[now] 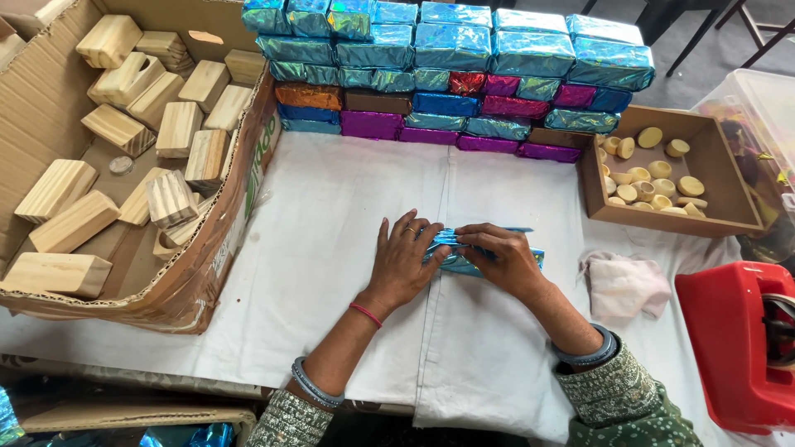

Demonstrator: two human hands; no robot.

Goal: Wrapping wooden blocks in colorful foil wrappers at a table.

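Hands met at the centre of the white-covered tabletop (331, 248): the left hand (403, 263) lay flat, fingers spread, pinning the blue foil-wrapped block (464, 258), likely to steady it, while the right hand (503, 258) had its fingers pinched shut on the foil fold. At ten o'clock a cardboard box (248, 199) held bare wooden blocks (178, 128). At twelve stood stacked wrapped blocks (451, 74). At two, a wooden tray (729, 190) held small round pieces (654, 178).
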